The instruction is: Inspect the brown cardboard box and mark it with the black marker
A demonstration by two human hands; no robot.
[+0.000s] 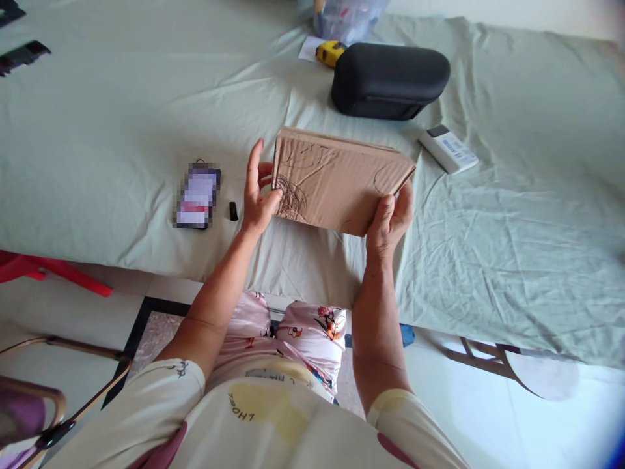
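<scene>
A flat brown cardboard box (pixel 336 179) with pen scribbles on its face is held up over the near edge of the table between both hands. My left hand (pixel 258 192) grips its left end, thumb on the front and fingers raised behind it. My right hand (pixel 390 218) clasps its lower right corner, thumb along the edge. The box tilts slightly down to the right.
A pale green cloth (pixel 122 130) covers the table. On it lie a phone (pixel 198 195), a small black cap (pixel 233 210), a black hard case (pixel 388 79), a yellow tape measure (pixel 329 52), a white device (pixel 448 148) and a clear tub (pixel 346 18). A red stool leg (pixel 58 272) and a chair (pixel 49 391) stand left.
</scene>
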